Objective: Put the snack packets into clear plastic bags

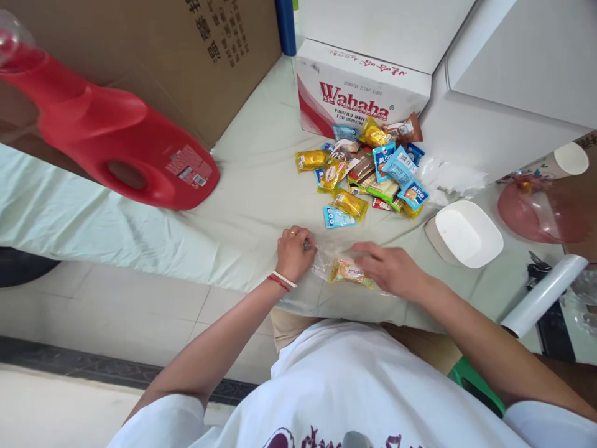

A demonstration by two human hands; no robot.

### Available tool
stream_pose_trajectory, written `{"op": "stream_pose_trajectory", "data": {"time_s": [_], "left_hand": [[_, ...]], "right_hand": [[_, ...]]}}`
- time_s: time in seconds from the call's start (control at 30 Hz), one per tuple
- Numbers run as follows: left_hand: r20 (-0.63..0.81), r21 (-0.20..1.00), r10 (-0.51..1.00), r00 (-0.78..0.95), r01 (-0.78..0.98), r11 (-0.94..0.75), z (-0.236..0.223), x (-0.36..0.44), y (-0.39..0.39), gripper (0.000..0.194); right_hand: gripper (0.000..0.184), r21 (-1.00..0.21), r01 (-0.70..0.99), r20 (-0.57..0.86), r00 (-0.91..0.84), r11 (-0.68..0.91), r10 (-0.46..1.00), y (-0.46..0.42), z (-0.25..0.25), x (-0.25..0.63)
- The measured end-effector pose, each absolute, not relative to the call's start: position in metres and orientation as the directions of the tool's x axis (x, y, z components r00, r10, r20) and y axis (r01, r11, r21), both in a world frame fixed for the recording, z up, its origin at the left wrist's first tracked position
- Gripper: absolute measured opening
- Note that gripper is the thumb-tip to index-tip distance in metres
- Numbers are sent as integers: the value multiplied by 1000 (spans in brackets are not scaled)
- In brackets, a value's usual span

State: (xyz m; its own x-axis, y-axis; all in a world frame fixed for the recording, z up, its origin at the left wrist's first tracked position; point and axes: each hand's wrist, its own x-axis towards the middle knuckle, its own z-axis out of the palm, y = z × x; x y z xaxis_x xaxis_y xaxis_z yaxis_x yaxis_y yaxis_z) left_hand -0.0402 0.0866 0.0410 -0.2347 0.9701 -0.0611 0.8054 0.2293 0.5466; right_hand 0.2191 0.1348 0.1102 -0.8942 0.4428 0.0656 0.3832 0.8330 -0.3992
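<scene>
A small yellow-wrapped snack (351, 271) lies in a clear plastic bag (321, 264) near the table's front edge. My left hand (295, 254) is closed at the bag's left end, its fingers pinching the plastic. Over the right part of the bag is my right hand (392, 269), slightly blurred, with fingers stretched out and apart near the snack. Just beyond both hands sits a heap of wrapped snacks (368, 168) in yellow, blue, brown and green packets. One blue packet (339, 217) is the closest of these to my hands.
A white Wahaha carton (359, 93) stands behind the heap. To the right are a white bowl (469, 233), a pinkish lidded container (536, 211), a paper cup (559, 163) and a roll of plastic film (545, 295). A large red bottle (125, 143) stands left, before a cardboard box (153, 62).
</scene>
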Motion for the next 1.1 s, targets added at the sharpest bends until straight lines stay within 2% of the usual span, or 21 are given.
{"op": "stream_pose_trajectory", "data": {"time_s": [0.07, 0.13, 0.23, 0.37, 0.43, 0.5, 0.6, 0.67, 0.7, 0.77, 0.83, 0.87, 0.93, 1.0, 1.03, 1.1], "left_hand": [[-42, 563, 980, -196, 805, 185, 41, -47, 84, 18], [-45, 584, 984, -172, 795, 166, 44, -58, 80, 26], [-132, 682, 978, -163, 701, 209, 58, -73, 69, 19], [-263, 898, 960, -95, 339, 280, 83, -53, 53, 29], [-224, 949, 974, -8, 224, 220, 90, -22, 49, 25], [-132, 962, 989, 67, 248, 112, 89, 13, 47, 28], [-61, 875, 990, 127, 483, -8, 78, 51, 47, 38], [-62, 764, 986, 153, 643, -52, 71, 60, 46, 38], [-70, 708, 984, 162, 703, -66, 68, 61, 46, 37], [-85, 618, 982, 168, 782, -80, 65, 60, 44, 36], [-75, 562, 986, 148, 823, -81, 64, 56, 42, 35], [-54, 541, 991, 121, 838, -73, 65, 55, 42, 34], [1, 499, 1000, 18, 867, -17, 65, 52, 42, 40], [23, 463, 996, -87, 884, 67, 64, 49, 45, 59], [4, 451, 994, -110, 887, 96, 63, 48, 47, 66], [-71, 452, 994, -89, 885, 111, 60, 47, 51, 64]], "right_hand": [[32, -347, 314, -13, -944, 884, 331, 114, 102, 220], [34, -384, 286, -68, -957, 878, 281, 98, 91, 221], [37, -520, 340, -83, -933, 784, 349, 88, 77, 220], [39, -653, 366, -74, -903, 663, 424, 88, 72, 217], [37, -695, 366, -77, -894, 619, 442, 90, 75, 216], [35, -751, 342, -79, -896, 565, 437, 91, 80, 219], [29, -867, 295, -76, -875, 403, 478, 89, 85, 234], [28, -921, 309, -99, -774, 237, 626, 84, 84, 247], [31, -923, 350, -123, -661, 159, 741, 81, 81, 254], [36, -867, 494, -134, -358, 65, 924, 75, 72, 265], [41, -737, 672, -51, -168, 76, 985, 70, 65, 272], [40, -665, 738, -11, -166, 116, 986, 67, 63, 273], [24, -583, 787, 15, -239, 203, 971, 63, 66, 273], [10, -596, 779, -9, -249, 195, 969, 61, 76, 269], [10, -621, 768, -42, -233, 157, 972, 62, 83, 264], [13, -675, 733, -120, -225, 87, 967, 66, 95, 251]]}}
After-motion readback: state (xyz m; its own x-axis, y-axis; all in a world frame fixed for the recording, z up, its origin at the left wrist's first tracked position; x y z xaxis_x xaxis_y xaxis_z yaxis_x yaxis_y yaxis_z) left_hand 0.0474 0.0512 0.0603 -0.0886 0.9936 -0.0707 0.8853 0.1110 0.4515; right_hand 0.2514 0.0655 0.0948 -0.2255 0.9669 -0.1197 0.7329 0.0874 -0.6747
